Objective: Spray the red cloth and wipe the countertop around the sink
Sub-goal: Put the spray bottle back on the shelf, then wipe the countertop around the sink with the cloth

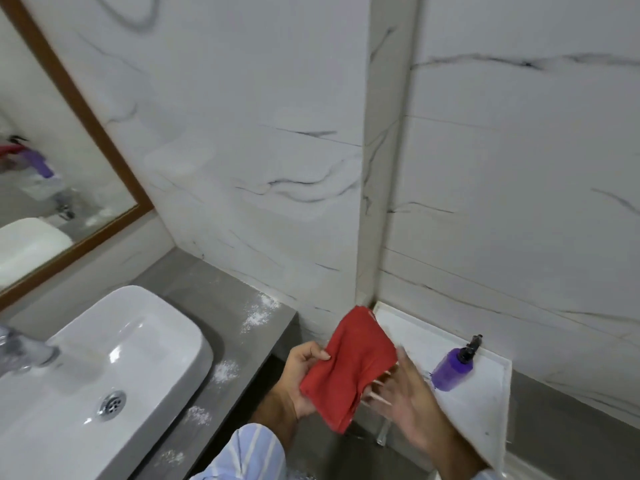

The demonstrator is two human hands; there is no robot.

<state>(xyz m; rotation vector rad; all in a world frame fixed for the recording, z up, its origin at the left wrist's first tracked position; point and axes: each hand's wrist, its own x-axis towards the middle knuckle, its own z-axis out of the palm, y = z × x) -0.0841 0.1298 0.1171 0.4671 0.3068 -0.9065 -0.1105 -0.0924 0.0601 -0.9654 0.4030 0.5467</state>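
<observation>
My left hand [303, 379] grips a folded red cloth [349, 368] by its left edge and holds it up in front of me, off the end of the counter. My right hand [412, 407] is blurred, fingers spread, just to the right of the cloth and touching or nearly touching its lower right edge. A purple spray bottle [452, 367] with a black nozzle stands on a white marble ledge [485, 393] to the right. The grey countertop [221, 306] carries white powder patches around a white rectangular sink [114, 362].
A chrome tap [24, 348] juts over the sink from the left. A wood-framed mirror [83, 109] hangs on the marble wall at upper left. The counter ends at a drop near the wall corner [367, 299]. My striped sleeve [242, 455] is at the bottom.
</observation>
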